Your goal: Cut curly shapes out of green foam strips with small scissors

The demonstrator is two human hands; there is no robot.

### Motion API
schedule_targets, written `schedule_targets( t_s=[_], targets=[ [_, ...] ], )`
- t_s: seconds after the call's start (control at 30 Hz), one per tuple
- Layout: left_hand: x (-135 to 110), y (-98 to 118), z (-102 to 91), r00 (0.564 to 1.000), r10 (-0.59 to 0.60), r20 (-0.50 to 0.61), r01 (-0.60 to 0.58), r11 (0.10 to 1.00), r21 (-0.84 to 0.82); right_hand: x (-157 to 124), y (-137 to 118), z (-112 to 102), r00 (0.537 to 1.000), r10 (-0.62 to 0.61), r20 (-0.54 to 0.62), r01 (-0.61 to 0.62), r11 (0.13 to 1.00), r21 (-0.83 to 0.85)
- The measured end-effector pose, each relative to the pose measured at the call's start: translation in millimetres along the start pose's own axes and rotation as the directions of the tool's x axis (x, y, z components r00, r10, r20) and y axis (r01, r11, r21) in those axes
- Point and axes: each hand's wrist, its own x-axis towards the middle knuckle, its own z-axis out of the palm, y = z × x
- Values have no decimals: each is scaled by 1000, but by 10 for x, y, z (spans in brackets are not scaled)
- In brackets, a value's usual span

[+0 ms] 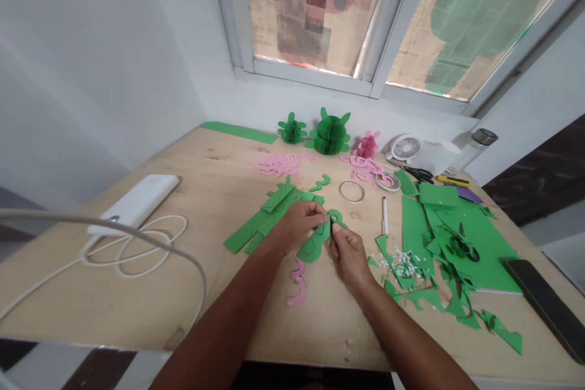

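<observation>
The green paper cut-out (311, 250) is between the two hands, near the middle of the desk (219, 323), its rounded lobes marked with curved outlines. The left hand (304, 219) pinches its upper edge between thumb and fingers. The right hand (350, 250) has its grip closed around a narrow dark tool (332, 226), whose tip meets the paper; it may be small scissors or a pen, as the fingers hide most of it.

The step in hand looks like working along an outline on the cut-out. The next move seems to call for a steady left pinch and a slow turn of the paper against the tool.

A pink wavy strip (298, 286) lies just below the cut-out, and overlapping green strips (256, 225) lie to the left. Beyond are a curled green piece (322, 183), a thin ring (340, 190) and pink cut-outs (278, 164). Off to the right are a white pen (384, 216), white bits (406, 265), green sheets (493, 250) with black-handled scissors (470, 252), and a dark phone (543, 301). Honeycomb paper figures (331, 136) and a small fan (405, 148) stand along the wall; a white power bank (137, 202) rests at left. No brand, label or writing can be read.
</observation>
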Motion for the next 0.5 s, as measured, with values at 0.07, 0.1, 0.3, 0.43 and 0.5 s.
schedule_targets(
  t_s=[0.07,0.1,0.3,0.43,0.5],
  targets=[
    [-3,2,-6,1000,-6,15,6,1000,-2,8,11,-6,1000,7,-3,-7,1000,13],
    [0,0,-10,1000,-6,19,6,1000,-3,12,14,-9,1000,8,-13,-8,1000,25],
    [89,-74,-24,996,62,-59,-62,998,-1,19,11,-25,997,28,-73,-19,993,112],
    [120,-101,6,991,78,-110,-79,997,-3,16,1,-33,999,9,-51,-2,991,133],
    [97,-84,35,990,75,-122,-77,997,-17,19,-6,-35,998,9,-57,-2,992,125]
  ],
)
